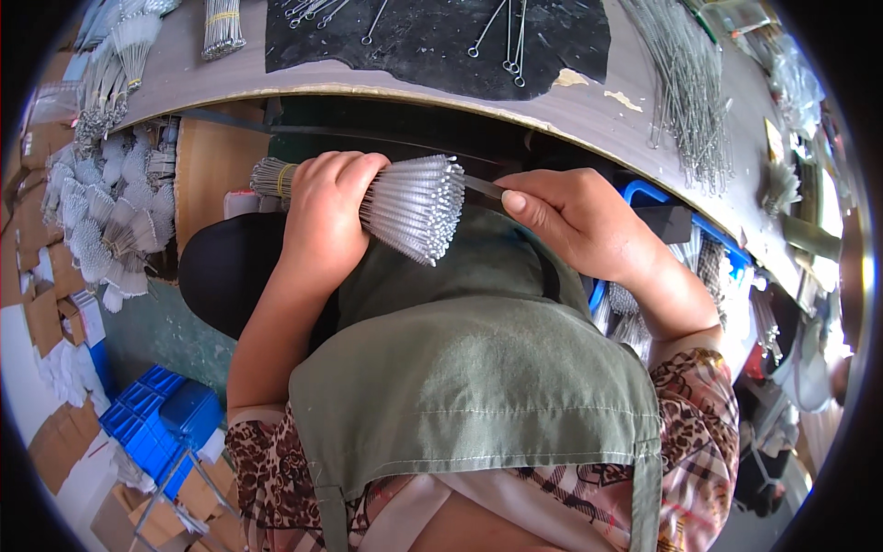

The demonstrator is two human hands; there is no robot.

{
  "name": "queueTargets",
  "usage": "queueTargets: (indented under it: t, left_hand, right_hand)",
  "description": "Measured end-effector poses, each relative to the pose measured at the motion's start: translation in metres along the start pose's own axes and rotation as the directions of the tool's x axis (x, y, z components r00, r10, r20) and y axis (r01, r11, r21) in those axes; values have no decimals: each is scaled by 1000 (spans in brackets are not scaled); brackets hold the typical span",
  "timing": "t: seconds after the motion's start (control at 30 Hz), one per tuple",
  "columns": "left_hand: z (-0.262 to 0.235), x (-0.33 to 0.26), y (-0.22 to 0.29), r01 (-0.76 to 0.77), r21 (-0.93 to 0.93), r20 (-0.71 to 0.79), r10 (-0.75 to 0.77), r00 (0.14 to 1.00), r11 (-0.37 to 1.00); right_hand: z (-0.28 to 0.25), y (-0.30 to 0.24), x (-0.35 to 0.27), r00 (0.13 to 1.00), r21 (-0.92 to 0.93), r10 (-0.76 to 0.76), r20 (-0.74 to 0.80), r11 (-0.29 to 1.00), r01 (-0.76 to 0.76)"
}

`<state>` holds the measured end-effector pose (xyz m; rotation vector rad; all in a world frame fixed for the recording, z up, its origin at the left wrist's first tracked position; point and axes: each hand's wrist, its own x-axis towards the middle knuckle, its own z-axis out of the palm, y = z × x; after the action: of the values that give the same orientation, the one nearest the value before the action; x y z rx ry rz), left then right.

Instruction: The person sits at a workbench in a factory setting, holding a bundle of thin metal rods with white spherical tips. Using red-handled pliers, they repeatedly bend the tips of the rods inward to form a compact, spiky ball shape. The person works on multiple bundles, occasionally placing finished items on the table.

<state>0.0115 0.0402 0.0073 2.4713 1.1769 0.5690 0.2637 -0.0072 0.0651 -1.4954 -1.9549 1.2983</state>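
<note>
My left hand (324, 221) is wrapped round a thick bundle of small wire brushes (416, 207) above my lap. Their white bristle ends fan out to the right, and the thin wire ends stick out left of my fist, bound with a yellow band. My right hand (584, 221) pinches a flat, greyish strip (483, 188), thumb on top. The strip's far end reaches the brush tips; I cannot tell whether it touches them or passes behind. A green apron (478, 368) covers my lap.
Ahead curves a table edge (386, 89). On it lie a black mat (432, 51) with several ring-ended wires (515, 55), a banded bundle (223, 28), and a wire pile (690, 101). Many brush bundles (115, 216) fill a box at left; a blue plastic stool (152, 414) stands below.
</note>
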Motion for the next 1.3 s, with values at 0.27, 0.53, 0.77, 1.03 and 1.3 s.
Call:
queueTargets:
  t: [0.27,0.53,0.77,1.03,1.3]
  left_hand:
    - [1,-1,-1,-18,48,-9,19,1000,999]
    - [1,-2,-1,-12,63,-7,12,1000,998]
    - [2,-1,0,-8,100,8,7,1000,995]
    - [3,0,0,-38,127,4,37,999,991]
    - [9,-3,-9,15,-132,14,-13,1000,991]
  right_hand:
    - [4,1,5,1000,10,20,3,1000,-20]
    - [11,8,6,998,10,-31,-64,999,31]
    - [6,9,8,998,-57,-29,-48,998,26]
    - [3,11,8,998,-169,-44,-41,985,37]
    - [-1,13,7,998,17,-43,36,999,42]
